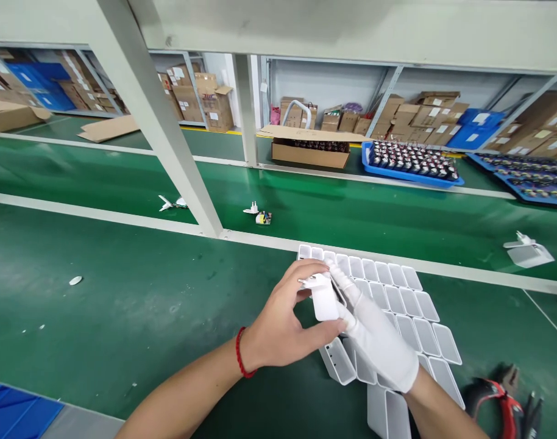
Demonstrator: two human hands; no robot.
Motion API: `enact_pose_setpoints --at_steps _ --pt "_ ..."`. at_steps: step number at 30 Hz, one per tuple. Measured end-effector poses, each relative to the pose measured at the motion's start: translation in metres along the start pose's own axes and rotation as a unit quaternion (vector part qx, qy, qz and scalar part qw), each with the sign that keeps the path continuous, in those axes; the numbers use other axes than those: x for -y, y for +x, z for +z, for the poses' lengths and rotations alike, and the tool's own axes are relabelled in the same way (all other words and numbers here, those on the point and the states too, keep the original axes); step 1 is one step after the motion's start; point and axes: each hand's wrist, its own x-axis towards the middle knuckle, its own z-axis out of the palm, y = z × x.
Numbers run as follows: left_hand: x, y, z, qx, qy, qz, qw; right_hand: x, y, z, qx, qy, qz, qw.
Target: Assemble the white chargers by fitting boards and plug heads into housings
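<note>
Casing (pixel 325 303), white and boxy, is held up between the two hands, its broad flat face turned towards the person. From where I stand, its long axis runs close to upright, the top leaning a little left, with a small projecting part (pixel 308 281) jutting out that way. The bare left hand (pixel 278 326) wraps it from the left, fingers curled behind and over the top, thumb reaching across to the lower right corner. The gloved right hand (pixel 381 338) closes on it from the right side, fingertips against the edge; neither hand is nearer, since both touch it and all but meet. A dark gap shows along that right edge, too hidden to read. Below and to the right stand rows of open white boxes (pixel 427 336) on the green bench (pixel 123 317); red-handled pliers (pixel 500 388) lie further right.
</note>
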Motion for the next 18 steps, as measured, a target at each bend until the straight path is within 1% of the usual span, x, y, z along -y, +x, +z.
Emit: enact_pose_setpoints --at_steps 3,5,7,8,12,15,16,18 --pt "-0.0006 -0.0039 0.0035 -0.008 -0.012 0.034 0.999 0.0012 0.0035 0.0014 -0.028 0.037 0.033 0.998" --pt "-0.0022 -0.0058 0.0038 -0.010 -0.016 0.031 0.999 0.0019 0.0054 0.0014 -0.033 0.057 0.045 0.997" --pt "-0.0039 -0.0070 0.0036 -0.004 -0.014 0.014 1.000 0.0010 0.0054 0.0009 -0.030 0.051 0.041 0.997" --pt "-0.0047 -0.0073 0.0035 0.002 -0.012 0.009 1.000 0.0000 0.0047 0.0007 -0.035 0.032 0.035 0.998" --pt "-0.0057 -0.0075 0.0042 0.015 -0.008 0.014 1.000 -0.0045 -0.0007 -0.0002 -0.074 -0.041 -0.008 0.996" --pt "-0.0047 -0.0080 0.0054 0.019 -0.012 0.022 1.000 -0.0052 -0.0024 -0.0004 -0.075 -0.011 -0.029 0.997" --pt "-0.0042 -0.0082 0.0058 0.022 -0.010 0.023 0.999 -0.0046 -0.0020 -0.0006 -0.079 0.004 -0.027 0.997" --pt "-0.0032 -0.0080 0.0063 0.028 -0.001 0.017 0.999 -0.0020 -0.0002 -0.0018 -0.079 0.029 -0.001 0.996"
